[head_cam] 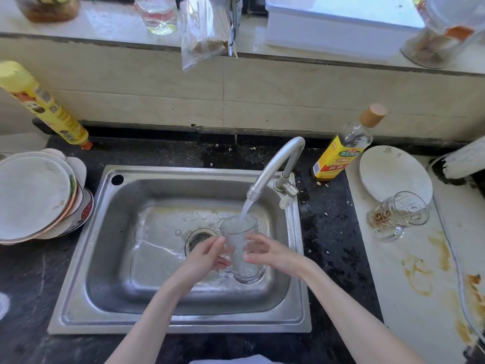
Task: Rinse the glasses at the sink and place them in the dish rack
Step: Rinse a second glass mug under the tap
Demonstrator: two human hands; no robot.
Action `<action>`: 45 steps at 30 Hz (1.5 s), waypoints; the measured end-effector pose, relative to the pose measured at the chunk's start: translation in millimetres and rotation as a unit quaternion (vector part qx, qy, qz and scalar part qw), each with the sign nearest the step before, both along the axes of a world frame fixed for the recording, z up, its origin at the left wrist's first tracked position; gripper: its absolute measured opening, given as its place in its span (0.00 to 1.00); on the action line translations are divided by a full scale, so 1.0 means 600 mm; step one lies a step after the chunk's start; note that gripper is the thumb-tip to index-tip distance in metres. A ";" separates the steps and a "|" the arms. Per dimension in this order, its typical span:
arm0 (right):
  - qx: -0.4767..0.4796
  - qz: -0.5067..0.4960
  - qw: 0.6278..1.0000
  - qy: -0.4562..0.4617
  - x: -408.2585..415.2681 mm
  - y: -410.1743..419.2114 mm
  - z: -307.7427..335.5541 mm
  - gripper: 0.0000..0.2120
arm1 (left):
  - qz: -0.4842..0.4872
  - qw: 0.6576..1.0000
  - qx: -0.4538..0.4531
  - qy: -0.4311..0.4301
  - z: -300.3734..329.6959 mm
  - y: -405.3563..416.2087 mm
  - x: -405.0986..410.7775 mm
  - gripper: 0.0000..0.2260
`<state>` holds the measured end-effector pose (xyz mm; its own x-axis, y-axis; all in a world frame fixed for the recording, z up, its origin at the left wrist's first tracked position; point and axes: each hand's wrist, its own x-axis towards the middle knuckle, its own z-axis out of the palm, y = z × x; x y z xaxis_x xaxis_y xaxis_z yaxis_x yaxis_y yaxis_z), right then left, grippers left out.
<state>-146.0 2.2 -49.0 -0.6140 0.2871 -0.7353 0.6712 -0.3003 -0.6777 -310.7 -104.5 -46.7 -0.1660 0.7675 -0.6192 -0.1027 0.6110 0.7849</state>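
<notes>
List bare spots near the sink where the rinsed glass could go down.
Free: the white board in front of the tipped mug, stained but bare; the dark counter strip between sink rim and that board. Crowded: left of the sink, stacked plates. Both hands hold the glass.

Light: bright daylight, entering from far window ledge [262, 46]
Glare: blown-out white on box [341, 24] at far right; soft sheen on sink [168, 177] rim
Shadows: faint, diffuse, under forearms
Distortion: wide-angle bowing, ledge and counter edges curved toward left and right
Focus: centre fairly sharp; far corners soft, smeared
</notes>
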 end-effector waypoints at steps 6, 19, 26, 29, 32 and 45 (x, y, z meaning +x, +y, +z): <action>0.048 -0.033 0.998 0.039 -0.008 0.004 -0.002 0.30 | -0.017 0.994 0.082 0.067 0.000 -0.002 -0.001 0.09; 0.095 -0.130 0.987 0.024 -0.041 -0.035 -0.032 0.34 | -0.016 0.984 0.065 0.166 -0.028 -0.023 0.000 0.09; 0.037 -0.124 0.986 0.102 -0.059 -0.027 -0.022 0.33 | -0.008 0.986 0.080 0.149 -0.019 -0.041 -0.003 0.12; 0.034 -0.131 0.984 0.112 -0.064 -0.024 -0.024 0.35 | -0.003 0.976 0.088 0.199 -0.033 -0.049 -0.002 0.08; 0.037 -0.128 0.984 0.119 -0.068 -0.027 -0.022 0.37 | 0.016 0.971 0.099 0.219 -0.045 -0.052 0.000 0.07; 0.022 -0.154 0.979 0.133 -0.085 -0.031 -0.019 0.35 | 0.044 0.961 0.107 0.251 -0.027 -0.053 -0.007 0.06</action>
